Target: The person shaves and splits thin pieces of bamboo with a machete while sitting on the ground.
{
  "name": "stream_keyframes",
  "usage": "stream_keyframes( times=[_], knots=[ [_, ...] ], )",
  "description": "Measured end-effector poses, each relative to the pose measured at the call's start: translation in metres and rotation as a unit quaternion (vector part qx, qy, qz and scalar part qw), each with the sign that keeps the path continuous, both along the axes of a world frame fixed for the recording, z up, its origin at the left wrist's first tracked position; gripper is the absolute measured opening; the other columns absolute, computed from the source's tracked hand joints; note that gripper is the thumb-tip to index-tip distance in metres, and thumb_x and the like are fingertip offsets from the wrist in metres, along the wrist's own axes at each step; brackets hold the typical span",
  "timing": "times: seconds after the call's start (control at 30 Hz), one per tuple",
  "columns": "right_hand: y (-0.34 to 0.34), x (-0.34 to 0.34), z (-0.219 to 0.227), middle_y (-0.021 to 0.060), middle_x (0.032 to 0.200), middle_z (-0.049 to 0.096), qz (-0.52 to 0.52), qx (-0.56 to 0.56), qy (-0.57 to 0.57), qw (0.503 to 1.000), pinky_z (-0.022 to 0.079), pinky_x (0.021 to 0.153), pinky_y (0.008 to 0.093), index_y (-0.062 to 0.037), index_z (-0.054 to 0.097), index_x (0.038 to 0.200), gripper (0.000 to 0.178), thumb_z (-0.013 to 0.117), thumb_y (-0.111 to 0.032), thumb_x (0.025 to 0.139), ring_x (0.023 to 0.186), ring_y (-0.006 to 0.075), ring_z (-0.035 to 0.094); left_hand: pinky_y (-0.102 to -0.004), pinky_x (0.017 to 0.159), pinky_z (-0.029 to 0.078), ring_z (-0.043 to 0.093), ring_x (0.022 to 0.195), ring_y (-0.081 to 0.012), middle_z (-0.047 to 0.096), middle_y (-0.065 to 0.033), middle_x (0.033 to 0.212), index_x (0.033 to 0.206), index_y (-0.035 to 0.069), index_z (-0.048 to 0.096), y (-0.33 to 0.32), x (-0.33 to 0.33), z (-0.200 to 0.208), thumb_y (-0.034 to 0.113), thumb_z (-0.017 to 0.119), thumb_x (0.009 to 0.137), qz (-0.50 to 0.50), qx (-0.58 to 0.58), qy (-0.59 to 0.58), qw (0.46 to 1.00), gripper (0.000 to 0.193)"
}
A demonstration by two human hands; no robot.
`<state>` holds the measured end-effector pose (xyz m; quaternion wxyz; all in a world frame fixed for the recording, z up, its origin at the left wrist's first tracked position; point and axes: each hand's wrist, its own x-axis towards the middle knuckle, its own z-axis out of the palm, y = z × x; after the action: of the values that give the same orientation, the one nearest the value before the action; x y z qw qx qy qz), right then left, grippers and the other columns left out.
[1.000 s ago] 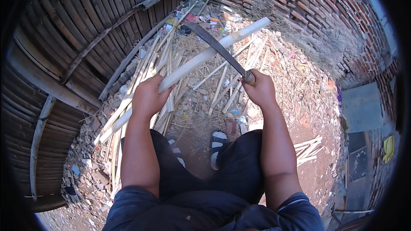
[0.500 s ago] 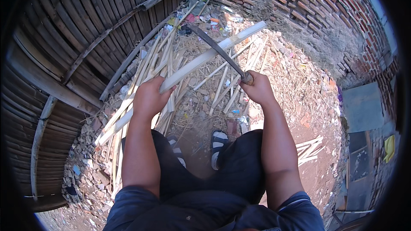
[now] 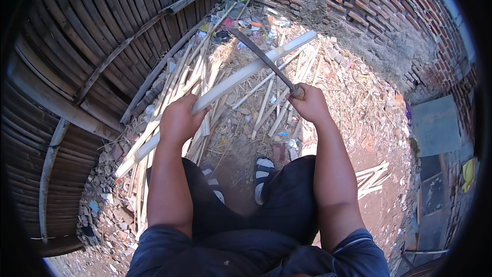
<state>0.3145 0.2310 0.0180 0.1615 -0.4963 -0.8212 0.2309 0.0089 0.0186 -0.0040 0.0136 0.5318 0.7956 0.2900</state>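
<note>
My left hand [image 3: 179, 118] is closed round a long pale bamboo strip [image 3: 240, 77], which slants from the lower left up to the far right. In my right hand [image 3: 309, 103] is the short wooden handle of a machete [image 3: 264, 57]. Its dark blade, curved toward the tip, points up and to the left and crosses over the strip near the strip's middle. Whether the edge touches the strip I cannot tell. Beneath the strip and around my left hand lie several other split bamboo strips [image 3: 177, 79] in a loose heap.
A dark slatted bamboo wall [image 3: 102, 25] rises at the left, and a brick wall [image 3: 369, 13] at the back and right. Rubble, shavings and litter [image 3: 256, 23] cover the ground. Short cut strips [image 3: 371, 178] lie at the right. My sandalled feet [image 3: 261, 177] stand between my hands.
The far end of the bamboo strip has dipped a little toward me. Both hands keep their grips, and the machete stays almost where it was, across the strip.
</note>
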Motion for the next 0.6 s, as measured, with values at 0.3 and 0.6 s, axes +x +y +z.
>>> stream_keyframes(
  times=[0.3,0.6],
  knots=[
    [-0.034,-0.020,0.020,0.0216,0.097,0.077,0.064,0.063,-0.100,0.991,0.060,0.084,0.0513,-0.0128,0.078,0.121,0.042,0.080,-0.037,0.087,0.095,0.0418,0.075,-0.0491,0.076,0.057,0.074,0.086,-0.0392,0.075,-0.0156,0.093,0.105,0.006,0.075,-0.001,0.003,0.000,0.041,0.084,0.091,-0.009,0.009,-0.004,1.000,0.039],
    [-0.025,-0.007,0.008,0.0230,0.107,0.078,0.039,0.007,-0.048,0.998,0.059,0.093,0.0493,-0.0080,0.077,0.126,0.054,0.082,-0.046,0.088,0.106,0.0414,0.075,-0.0509,0.077,0.057,0.073,0.087,-0.0407,0.075,-0.0163,0.094,0.104,0.006,0.073,0.005,0.006,-0.002,0.041,0.084,0.090,-0.015,0.007,0.003,1.000,0.039]
  ],
)
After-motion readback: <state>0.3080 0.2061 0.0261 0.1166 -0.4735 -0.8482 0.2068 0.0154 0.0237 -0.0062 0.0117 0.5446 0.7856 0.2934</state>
